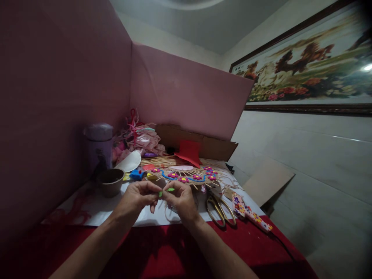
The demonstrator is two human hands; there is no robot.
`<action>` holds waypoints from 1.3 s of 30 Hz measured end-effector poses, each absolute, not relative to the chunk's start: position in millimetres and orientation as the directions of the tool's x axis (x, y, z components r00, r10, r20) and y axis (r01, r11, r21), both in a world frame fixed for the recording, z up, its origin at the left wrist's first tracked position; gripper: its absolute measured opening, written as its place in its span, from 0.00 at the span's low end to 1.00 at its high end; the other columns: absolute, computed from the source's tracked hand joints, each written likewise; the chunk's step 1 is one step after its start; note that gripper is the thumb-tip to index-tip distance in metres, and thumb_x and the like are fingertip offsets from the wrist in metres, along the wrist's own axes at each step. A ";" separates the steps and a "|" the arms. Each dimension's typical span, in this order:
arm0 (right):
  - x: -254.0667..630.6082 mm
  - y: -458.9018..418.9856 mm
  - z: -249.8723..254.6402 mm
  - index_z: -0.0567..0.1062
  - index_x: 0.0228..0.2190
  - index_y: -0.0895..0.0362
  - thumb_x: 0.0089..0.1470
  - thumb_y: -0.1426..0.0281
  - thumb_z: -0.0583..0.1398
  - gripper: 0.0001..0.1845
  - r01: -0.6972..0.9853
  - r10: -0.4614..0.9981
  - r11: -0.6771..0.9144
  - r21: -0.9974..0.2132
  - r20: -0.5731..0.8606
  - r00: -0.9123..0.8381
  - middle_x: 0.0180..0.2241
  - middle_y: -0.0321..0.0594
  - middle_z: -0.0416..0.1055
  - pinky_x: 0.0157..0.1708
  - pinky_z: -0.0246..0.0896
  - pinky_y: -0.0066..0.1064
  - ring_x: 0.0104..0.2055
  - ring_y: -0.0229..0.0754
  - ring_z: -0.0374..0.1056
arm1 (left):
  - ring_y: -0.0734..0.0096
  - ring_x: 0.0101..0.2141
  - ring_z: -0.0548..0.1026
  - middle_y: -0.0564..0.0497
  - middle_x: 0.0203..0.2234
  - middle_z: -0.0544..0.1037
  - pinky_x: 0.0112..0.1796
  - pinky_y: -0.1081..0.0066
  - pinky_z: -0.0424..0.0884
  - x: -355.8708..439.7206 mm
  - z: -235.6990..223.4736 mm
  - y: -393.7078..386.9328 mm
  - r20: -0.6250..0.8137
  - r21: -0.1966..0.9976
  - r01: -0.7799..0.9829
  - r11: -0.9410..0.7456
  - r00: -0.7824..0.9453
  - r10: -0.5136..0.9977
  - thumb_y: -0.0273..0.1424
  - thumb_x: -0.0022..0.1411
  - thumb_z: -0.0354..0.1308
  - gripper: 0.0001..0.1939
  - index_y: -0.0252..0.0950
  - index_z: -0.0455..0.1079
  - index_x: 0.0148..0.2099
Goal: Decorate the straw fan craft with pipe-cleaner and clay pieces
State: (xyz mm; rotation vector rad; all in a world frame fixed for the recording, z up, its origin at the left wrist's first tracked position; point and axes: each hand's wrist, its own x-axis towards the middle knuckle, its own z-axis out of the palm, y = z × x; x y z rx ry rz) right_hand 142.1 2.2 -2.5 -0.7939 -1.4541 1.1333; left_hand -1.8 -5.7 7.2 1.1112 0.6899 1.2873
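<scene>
My left hand (pixel 137 197) and my right hand (pixel 182 200) meet above the front of the white sheet, thumbs and fingertips pinched. Between them is a small bright green piece of modelling clay (pixel 171 190), mostly covered by the fingers; bits of it show at both pinches. Just beyond lies a curved cardboard piece (pixel 162 179) edged with thin sticks. On it are pink clay flowers (pixel 183 180) with yellow centres and a wavy blue clay line (pixel 190 179). Whether the green is one piece or two, I cannot tell.
Gold-handled scissors (pixel 220 211) and a flower-patterned glue gun (pixel 251 217) with a cord lie at right. A brown cup (pixel 111 182), a purple bottle (pixel 99 149) and a blue packet (pixel 136 174) stand left. Red paper (pixel 188 152) lies behind; pink panels rise around.
</scene>
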 end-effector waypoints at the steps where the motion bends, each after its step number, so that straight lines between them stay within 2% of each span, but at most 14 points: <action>1: 142.1 2.2 -1.4 0.69 0.21 0.58 0.40 0.64 0.65 0.12 -0.132 0.921 0.307 -0.943 0.329 -0.210 0.15 0.28 0.61 0.15 0.47 0.23 0.15 0.29 0.51 | 0.77 0.13 0.67 0.53 0.13 0.72 0.15 0.77 0.64 -1.8 7.9 -6.4 0.158 0.915 -0.399 -0.062 0.211 0.965 0.27 0.33 0.70 0.10 0.31 0.74 0.23; 6: 141.5 0.3 1.2 0.69 0.21 0.58 0.41 0.63 0.65 0.12 -0.120 0.913 0.339 -0.933 0.357 -0.196 0.16 0.30 0.63 0.15 0.47 0.22 0.15 0.29 0.51 | 0.77 0.14 0.68 0.55 0.13 0.72 0.15 0.78 0.64 -1.7 6.3 -6.4 0.103 0.908 -0.419 -0.015 0.190 0.976 0.29 0.35 0.71 0.13 0.32 0.72 0.25; 11: 141.5 -4.5 0.8 0.70 0.22 0.58 0.48 0.68 0.59 0.07 0.170 0.829 0.558 -0.812 0.550 -0.100 0.18 0.31 0.63 0.19 0.50 0.24 0.19 0.32 0.55 | 0.77 0.14 0.68 0.53 0.14 0.73 0.17 0.76 0.66 0.7 2.7 -4.9 0.133 0.943 -0.323 -0.077 0.155 0.979 0.33 0.40 0.69 0.13 0.30 0.73 0.26; 14: 141.8 -8.2 1.7 0.70 0.23 0.58 0.50 0.71 0.58 0.06 0.331 0.781 0.606 -0.723 0.620 -0.075 0.20 0.32 0.64 0.23 0.52 0.25 0.22 0.34 0.58 | 0.77 0.15 0.69 0.52 0.17 0.74 0.19 0.75 0.68 2.8 2.2 -5.5 0.182 0.949 -0.283 -0.138 0.137 0.974 0.33 0.41 0.69 0.13 0.30 0.73 0.28; 16: 142.1 -9.7 1.9 0.70 0.24 0.58 0.50 0.72 0.57 0.06 0.366 0.752 0.637 -0.678 0.651 -0.102 0.22 0.34 0.65 0.25 0.54 0.26 0.24 0.35 0.60 | 0.77 0.16 0.69 0.53 0.17 0.74 0.19 0.75 0.68 4.0 2.6 -5.9 0.207 0.948 -0.267 -0.171 0.113 0.972 0.33 0.41 0.69 0.13 0.30 0.72 0.27; 23: 144.4 -11.0 4.2 0.70 0.27 0.58 0.53 0.71 0.54 0.06 0.373 0.730 0.665 -0.647 0.669 -0.141 0.23 0.36 0.68 0.26 0.56 0.26 0.25 0.37 0.63 | 0.75 0.17 0.70 0.53 0.19 0.74 0.18 0.72 0.70 7.7 9.7 -10.0 0.277 0.936 -0.242 -0.255 0.062 0.959 0.33 0.40 0.68 0.14 0.30 0.71 0.28; 28: 145.6 -11.8 6.3 0.70 0.27 0.57 0.52 0.71 0.54 0.06 0.399 0.725 0.664 -0.633 0.675 -0.136 0.22 0.36 0.69 0.25 0.57 0.26 0.23 0.37 0.64 | 0.75 0.17 0.69 0.53 0.19 0.73 0.18 0.73 0.70 11.4 8.8 -12.0 0.344 0.932 -0.138 -0.335 0.052 0.938 0.32 0.44 0.66 0.11 0.31 0.71 0.28; 39: 145.4 -4.0 -1.0 0.70 0.26 0.58 0.52 0.69 0.56 0.06 0.230 0.810 0.585 -0.778 0.575 -0.116 0.22 0.36 0.70 0.24 0.59 0.26 0.24 0.37 0.66 | 0.73 0.20 0.71 0.52 0.22 0.74 0.19 0.76 0.70 10.2 1.6 -12.2 0.510 0.854 0.102 -0.510 0.033 0.860 0.29 0.49 0.62 0.06 0.34 0.73 0.32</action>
